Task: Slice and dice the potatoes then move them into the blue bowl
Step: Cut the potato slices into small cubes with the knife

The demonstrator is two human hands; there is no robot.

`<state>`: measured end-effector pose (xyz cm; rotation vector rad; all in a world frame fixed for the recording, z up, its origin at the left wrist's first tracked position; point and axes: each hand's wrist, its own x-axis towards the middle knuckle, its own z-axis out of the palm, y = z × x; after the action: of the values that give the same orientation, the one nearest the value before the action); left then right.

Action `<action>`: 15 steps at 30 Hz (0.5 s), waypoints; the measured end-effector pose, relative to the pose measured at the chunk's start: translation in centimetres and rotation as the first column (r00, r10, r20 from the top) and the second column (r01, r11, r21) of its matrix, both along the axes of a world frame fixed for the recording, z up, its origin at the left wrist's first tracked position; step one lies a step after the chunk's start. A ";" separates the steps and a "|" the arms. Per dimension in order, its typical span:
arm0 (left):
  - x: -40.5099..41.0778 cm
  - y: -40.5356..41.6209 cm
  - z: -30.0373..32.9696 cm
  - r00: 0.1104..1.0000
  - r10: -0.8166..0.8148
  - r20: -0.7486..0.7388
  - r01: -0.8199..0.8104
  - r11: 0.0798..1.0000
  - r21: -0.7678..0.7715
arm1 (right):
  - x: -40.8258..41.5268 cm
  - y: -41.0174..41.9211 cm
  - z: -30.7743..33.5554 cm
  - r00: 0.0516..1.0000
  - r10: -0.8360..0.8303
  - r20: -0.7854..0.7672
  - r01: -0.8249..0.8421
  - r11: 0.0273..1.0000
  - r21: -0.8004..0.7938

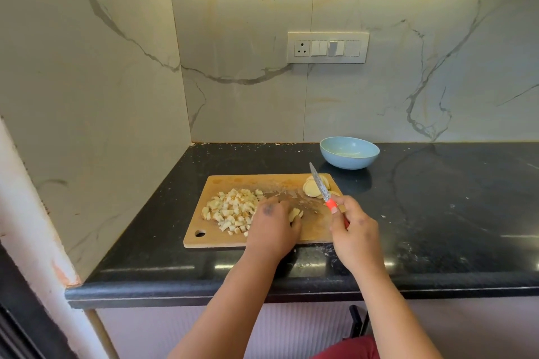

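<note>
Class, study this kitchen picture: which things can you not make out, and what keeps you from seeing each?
1. Head view: the potato pieces under the left hand; the hand covers all but a few.
2. Head view: most of the knife handle; the right hand has its grip round it.
3. Head view: the potato slices behind the blade, so their count is unclear.
4. Head view: the floor of the blue bowl; its near wall hides it.

Left hand (pixel 272 220) rests on cutting board (pixel 210 230), fingers over a potato piece (pixel 295 213) beside the diced pile (pixel 232 208). Right hand (pixel 354 230) grips the red-handled knife (pixel 322 188), blade tilted up over potato slices (pixel 310 188). Blue bowl (pixel 349 153) sits behind the board on the black counter (pixel 437 213).
</note>
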<state>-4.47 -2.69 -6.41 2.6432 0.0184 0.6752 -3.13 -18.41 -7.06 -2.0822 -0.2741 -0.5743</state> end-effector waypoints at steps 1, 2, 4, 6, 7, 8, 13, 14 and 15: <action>0.0 0.1 0.1 1.000 -0.016 -0.010 0.016 1.000 -0.016 | 0.0 0.0 0.0 1.000 -0.003 -0.004 0.003 1.000 -0.003; 0.0 0.2 0.2 0.999 -0.034 -0.029 0.033 0.999 -0.036 | -0.1 -0.1 0.1 1.000 -0.007 -0.007 0.007 1.000 -0.008; -0.2 0.7 0.5 0.996 -0.063 -0.064 0.057 0.995 -0.084 | -0.4 -0.2 0.3 1.000 -0.006 -0.017 0.005 1.000 -0.028; -0.4 1.1 0.7 0.990 -0.113 -0.085 0.104 0.989 -0.107 | -0.8 -0.4 0.4 1.000 -0.012 -0.022 0.010 0.998 -0.068; -0.6 1.4 0.7 0.986 -0.139 -0.090 0.129 0.986 -0.104 | -1.1 -0.3 0.4 1.000 -0.017 -0.017 0.015 0.996 -0.083; -0.8 1.6 0.7 0.984 -0.157 -0.087 0.148 0.984 -0.102 | -1.5 -0.4 0.5 1.000 -0.022 -0.009 0.021 0.995 -0.099; -1.1 1.7 1.0 0.983 -0.184 -0.018 0.182 0.980 -0.084 | -2.9 -0.4 0.3 1.000 -0.019 0.015 0.021 0.981 -0.195; -1.1 1.7 1.0 0.985 -0.173 0.014 0.173 0.981 -0.090 | -3.3 -0.4 0.4 1.000 -0.007 0.019 0.011 0.976 -0.218; -1.0 1.6 1.0 0.987 -0.155 0.038 0.157 0.984 -0.085 | -3.6 -0.5 0.4 1.000 0.000 0.022 0.005 0.972 -0.237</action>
<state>-5.50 -1.05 -5.37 2.5175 -0.1627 0.6472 -6.75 -18.89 -6.65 -2.3075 -0.3677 -0.5893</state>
